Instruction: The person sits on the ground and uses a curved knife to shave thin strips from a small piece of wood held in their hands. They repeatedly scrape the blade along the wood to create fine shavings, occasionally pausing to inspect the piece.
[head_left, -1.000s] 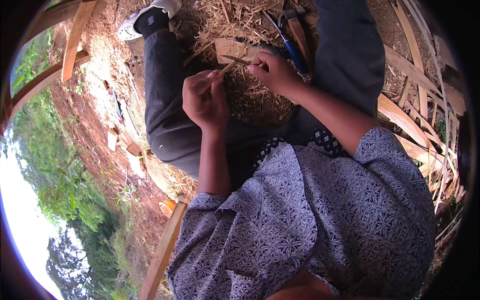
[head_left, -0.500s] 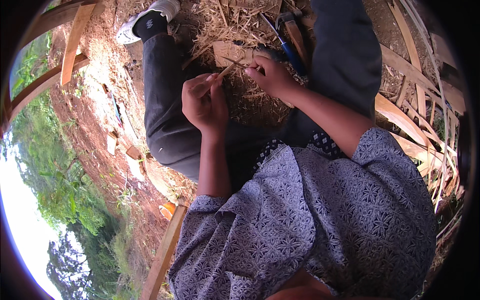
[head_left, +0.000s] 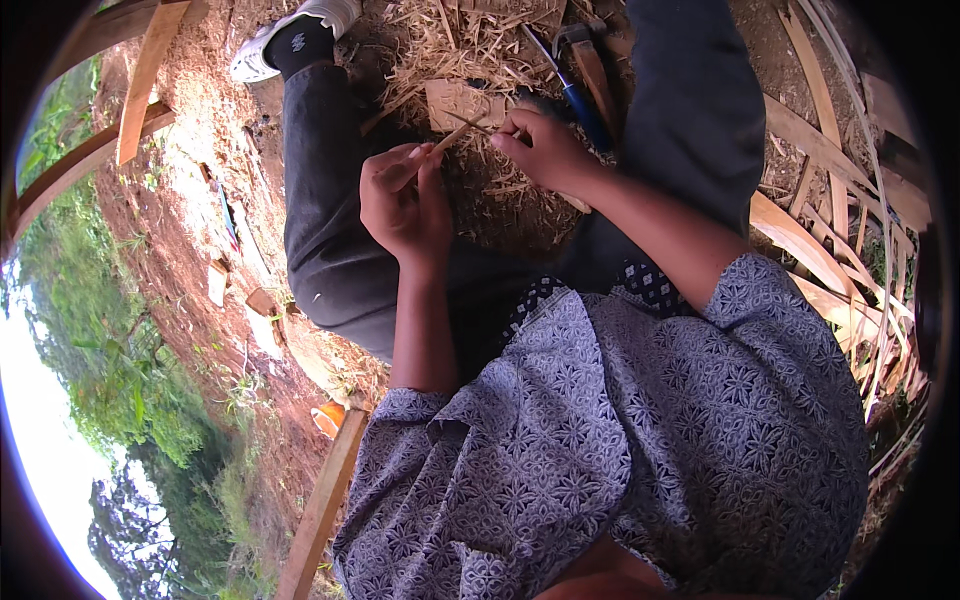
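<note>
While we sit on the ground with our dark-trousered legs (head_left: 330, 230) stretched out over a heap of dry straw and shavings (head_left: 480, 60), little has shifted since a second ago: our body, legs and the litter of split bamboo strips (head_left: 800, 230) at our right lie just as they did. What differs is small. Our left hand (head_left: 405, 205) sits much where it was, and the thin bamboo sliver (head_left: 445, 140) it holds, which lay nearly level a second ago, now slants up toward the right, as it did half a second ago. Our right hand (head_left: 545, 150) has stayed close above it, near the sliver's upper end. The left fingers (head_left: 400, 165) are curled tight together, pinching the lower end of the sliver between thumb and fingertips. The right fingers (head_left: 515, 130) are bent and pressed close too, closed on something thin that meets the sliver's tip; we cannot tell whether it is a blade or another splinter. The two hands are near each other but apart, joined only by the sliver. Just beyond the right hand a blue-handled tool (head_left: 575, 95) lies on the straw beside a flat piece of wood (head_left: 460, 100).
</note>
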